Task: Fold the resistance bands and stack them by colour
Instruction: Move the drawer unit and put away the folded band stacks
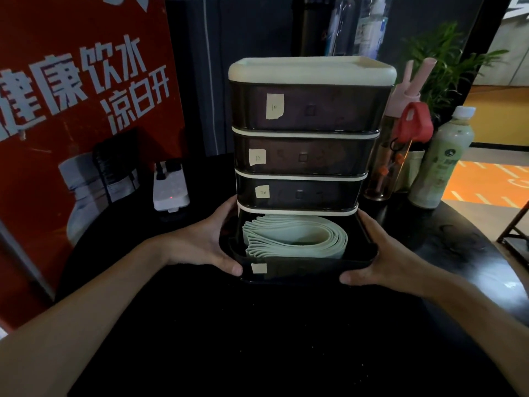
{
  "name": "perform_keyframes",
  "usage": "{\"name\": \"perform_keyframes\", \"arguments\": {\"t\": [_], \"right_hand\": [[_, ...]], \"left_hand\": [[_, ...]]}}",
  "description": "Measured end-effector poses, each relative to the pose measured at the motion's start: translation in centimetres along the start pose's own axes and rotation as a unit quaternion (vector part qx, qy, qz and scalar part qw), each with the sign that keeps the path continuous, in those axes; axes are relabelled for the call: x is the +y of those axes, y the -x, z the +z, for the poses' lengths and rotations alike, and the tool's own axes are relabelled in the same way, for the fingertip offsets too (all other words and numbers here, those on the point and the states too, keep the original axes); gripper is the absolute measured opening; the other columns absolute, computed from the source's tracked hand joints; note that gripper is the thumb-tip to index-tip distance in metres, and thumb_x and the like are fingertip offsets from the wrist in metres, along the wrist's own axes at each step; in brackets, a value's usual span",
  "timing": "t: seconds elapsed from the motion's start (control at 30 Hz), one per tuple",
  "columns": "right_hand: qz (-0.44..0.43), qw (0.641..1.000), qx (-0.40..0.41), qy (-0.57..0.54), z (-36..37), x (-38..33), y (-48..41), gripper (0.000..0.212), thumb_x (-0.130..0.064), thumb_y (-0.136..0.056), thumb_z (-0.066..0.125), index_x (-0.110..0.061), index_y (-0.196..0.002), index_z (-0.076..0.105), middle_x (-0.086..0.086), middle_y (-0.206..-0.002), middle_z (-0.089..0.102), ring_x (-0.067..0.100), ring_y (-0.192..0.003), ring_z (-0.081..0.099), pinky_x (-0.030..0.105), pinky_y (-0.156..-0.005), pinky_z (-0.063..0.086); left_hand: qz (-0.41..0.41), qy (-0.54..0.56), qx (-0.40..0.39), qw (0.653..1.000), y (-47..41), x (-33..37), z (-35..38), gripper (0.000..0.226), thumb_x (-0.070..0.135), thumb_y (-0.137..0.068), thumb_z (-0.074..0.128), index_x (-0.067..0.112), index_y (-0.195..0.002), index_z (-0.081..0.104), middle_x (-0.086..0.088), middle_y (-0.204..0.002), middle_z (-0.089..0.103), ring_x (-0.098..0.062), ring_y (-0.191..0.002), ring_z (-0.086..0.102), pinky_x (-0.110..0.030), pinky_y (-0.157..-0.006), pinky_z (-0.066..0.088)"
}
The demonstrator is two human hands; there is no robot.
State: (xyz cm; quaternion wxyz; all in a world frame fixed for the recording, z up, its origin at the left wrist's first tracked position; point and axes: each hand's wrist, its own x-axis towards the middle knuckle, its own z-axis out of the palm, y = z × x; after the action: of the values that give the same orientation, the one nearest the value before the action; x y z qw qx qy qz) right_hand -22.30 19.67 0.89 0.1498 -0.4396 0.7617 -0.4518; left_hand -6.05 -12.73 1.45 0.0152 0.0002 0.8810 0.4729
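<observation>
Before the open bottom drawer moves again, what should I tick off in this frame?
1. The left hand grips the dark translucent bottom drawer: ok.
2. The right hand grips its other side: ok.
3. The pale green folded resistance bands inside are one colour: ok.
4. The three upper drawers are closed: ok.
5. Writing on its paper label is readable: cannot tell.

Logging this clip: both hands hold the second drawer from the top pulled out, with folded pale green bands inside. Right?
Wrong drawer. In the head view it is the bottom drawer that is pulled out; the left hand and right hand hold it, with folded pale green bands inside.
</observation>
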Motion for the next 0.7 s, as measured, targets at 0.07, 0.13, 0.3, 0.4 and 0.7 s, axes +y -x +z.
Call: {"name": "perform_keyframes", "arguments": {"t": [0.07, 0.13, 0.3, 0.4, 0.7], "right_hand": [[0.002, 1.0, -0.01, 0.013, -0.1, -0.1, 0.0, 0.119, -0.049, -0.046, 0.093, -0.063, -0.135, 0.014, -0.032, -0.141, 0.041, -0.015, -0.128, 0.04, 0.007, -0.102, 0.035], [0.007, 1.0, -0.012, 0.008, -0.2, -0.2, 0.0, 0.116, -0.043, -0.049, 0.094, -0.062, -0.129, 0.012, -0.04, -0.129, 0.046, -0.024, -0.118, 0.042, 0.0, -0.095, 0.035], [0.023, 1.0, 0.0, 0.008, 0.1, -0.1, 0.0, 0.119, -0.061, -0.037, 0.091, -0.068, -0.129, 0.015, -0.026, -0.145, 0.037, -0.014, -0.129, 0.039, 0.011, -0.105, 0.035], [0.021, 0.999, 0.012, 0.029, 0.3, 0.3, -0.3, 0.118, -0.066, -0.035, 0.089, -0.07, -0.129, 0.018, -0.019, -0.15, 0.032, -0.002, -0.137, 0.034, 0.035, -0.116, 0.032], [0.046, 0.997, -0.044, 0.043, -1.7, 1.4, -1.2, 0.138, -0.06, -0.039, 0.092, -0.06, -0.145, 0.004, -0.021, -0.154, 0.024, -0.001, -0.136, 0.037, 0.031, -0.112, 0.036]], "left_hand": [[-0.006, -0.018, -0.02, 1.0, -0.4, 0.1, -0.4, 0.149, 0.039, -0.046, 0.098, 0.049, -0.152, -0.007, 0.024, -0.158, 0.024, 0.001, -0.144, 0.029, -0.041, -0.119, 0.03], [0.008, 0.0, -0.028, 1.0, -0.5, 0.0, -0.3, 0.145, 0.031, -0.049, 0.097, 0.052, -0.15, -0.004, 0.027, -0.155, 0.029, 0.001, -0.143, 0.031, -0.036, -0.118, 0.032], [0.033, 0.043, 0.002, 0.999, -0.5, -0.4, 0.4, 0.142, 0.021, -0.049, 0.097, 0.041, -0.155, 0.005, 0.02, -0.154, 0.037, -0.005, -0.143, 0.035, -0.043, -0.116, 0.034], [0.028, 0.041, 0.048, 0.998, -0.2, -0.8, 0.5, 0.131, 0.022, -0.051, 0.095, 0.037, -0.154, 0.017, 0.018, -0.151, 0.04, 0.001, -0.141, 0.035, -0.036, -0.119, 0.03], [0.04, 0.017, 0.053, 0.998, 0.3, 0.3, 2.1, 0.132, 0.037, -0.061, 0.093, 0.035, -0.157, 0.002, 0.025, -0.155, 0.029, 0.009, -0.142, 0.025, -0.026, -0.12, 0.025]]}}
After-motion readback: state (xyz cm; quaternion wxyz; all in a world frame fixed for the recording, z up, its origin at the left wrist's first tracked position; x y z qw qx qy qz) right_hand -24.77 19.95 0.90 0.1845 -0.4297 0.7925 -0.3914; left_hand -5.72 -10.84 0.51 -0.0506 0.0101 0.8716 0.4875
